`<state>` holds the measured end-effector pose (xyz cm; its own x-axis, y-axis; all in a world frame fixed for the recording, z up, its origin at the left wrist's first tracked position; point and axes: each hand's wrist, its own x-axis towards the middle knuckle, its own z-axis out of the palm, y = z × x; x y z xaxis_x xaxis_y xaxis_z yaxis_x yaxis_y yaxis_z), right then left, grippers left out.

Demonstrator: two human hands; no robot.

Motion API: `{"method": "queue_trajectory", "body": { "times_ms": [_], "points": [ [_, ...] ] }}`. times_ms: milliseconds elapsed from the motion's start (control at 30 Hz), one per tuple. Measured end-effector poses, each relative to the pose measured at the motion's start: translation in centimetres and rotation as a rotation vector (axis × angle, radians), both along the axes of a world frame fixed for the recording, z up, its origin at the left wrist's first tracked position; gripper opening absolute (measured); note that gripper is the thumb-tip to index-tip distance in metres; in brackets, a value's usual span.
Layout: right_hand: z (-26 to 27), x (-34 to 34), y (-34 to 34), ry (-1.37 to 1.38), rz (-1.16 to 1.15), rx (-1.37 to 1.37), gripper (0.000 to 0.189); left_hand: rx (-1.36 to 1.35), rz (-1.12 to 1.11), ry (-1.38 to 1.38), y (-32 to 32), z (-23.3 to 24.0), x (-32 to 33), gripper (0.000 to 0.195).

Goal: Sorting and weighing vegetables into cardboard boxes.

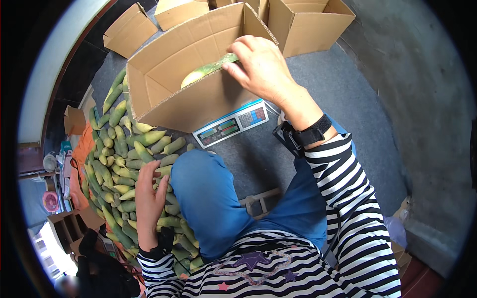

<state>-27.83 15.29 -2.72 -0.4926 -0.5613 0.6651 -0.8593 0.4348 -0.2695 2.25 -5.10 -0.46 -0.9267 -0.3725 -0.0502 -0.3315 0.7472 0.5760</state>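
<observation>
My right hand [261, 69] reaches over the near wall of an open cardboard box [186, 108]. Its fingers close on the green end of a long green radish [201, 74], whose pale end points left inside the box. Part of the radish is hidden by the near wall and my fingers. Under the box's front edge sits a digital scale [231, 124] with a display and a keypad. To the left, my left hand [151, 195] hovers with fingers and thumb apart above a large heap of green radishes [123, 180], with nothing in its grip.
Several more cardboard boxes [307, 31] stand along the far side, some open. An orange sheet [82, 149] lies by the heap's left edge. A person in dark clothes [104, 266] is at lower left. A grey wall [417, 93] bounds the right.
</observation>
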Motion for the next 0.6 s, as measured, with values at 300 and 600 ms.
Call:
{"method": "queue_trajectory", "body": {
  "times_ms": [300,600],
  "points": [
    [0.2,0.2,1.4,-0.079,-0.068,-0.011,0.02,-0.16,-0.07,-0.372,-3.0,-8.3,4.9,0.035],
    [-0.4,0.4,0.4,0.017,0.047,0.04,0.024,0.271,0.001,-0.328,-2.7,-11.8,5.3,0.028]
  ]
}}
